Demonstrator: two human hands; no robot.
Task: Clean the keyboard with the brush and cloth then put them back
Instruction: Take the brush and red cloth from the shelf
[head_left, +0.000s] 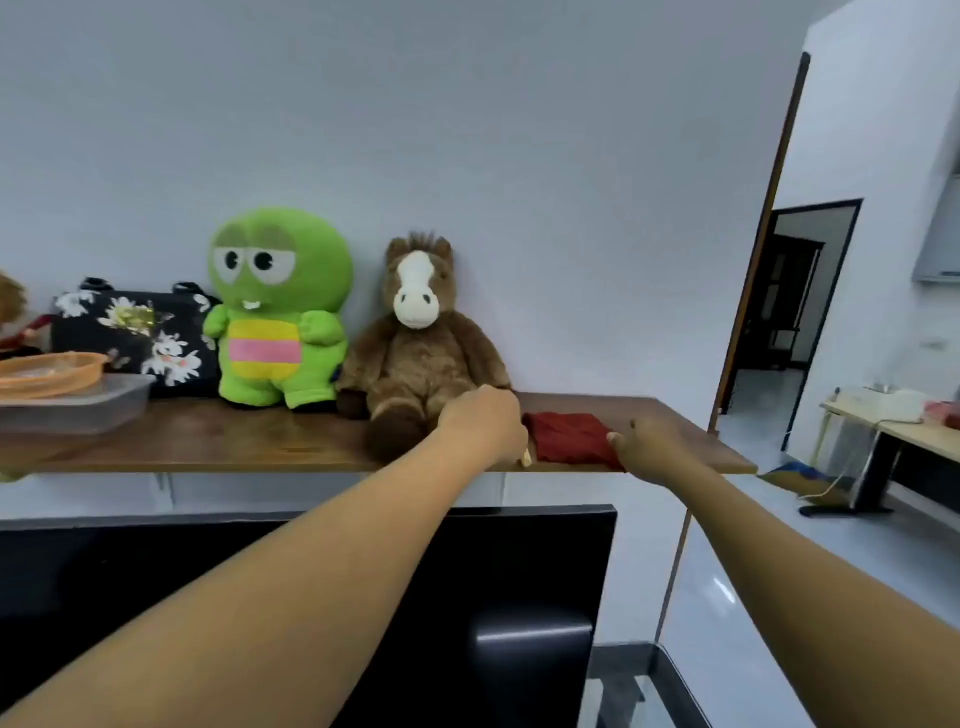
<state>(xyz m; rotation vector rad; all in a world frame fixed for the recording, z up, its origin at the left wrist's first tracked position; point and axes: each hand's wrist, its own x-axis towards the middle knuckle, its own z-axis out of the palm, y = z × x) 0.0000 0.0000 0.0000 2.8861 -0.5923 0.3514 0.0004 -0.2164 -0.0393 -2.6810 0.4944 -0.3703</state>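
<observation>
A dark red cloth lies bunched on the wooden shelf, right of the brown horse plush. My right hand is at the cloth's right edge, thumb and fingers pinching it. My left hand is curled just left of the cloth, by the horse's leg. A pale wooden tip, seemingly the brush, pokes out under its fingers; the rest of the brush is hidden. The keyboard is out of view.
On the shelf stand a brown horse plush, a green plush, a floral black bag and a clear box with an orange lid. A black monitor sits below. An open doorway is at right.
</observation>
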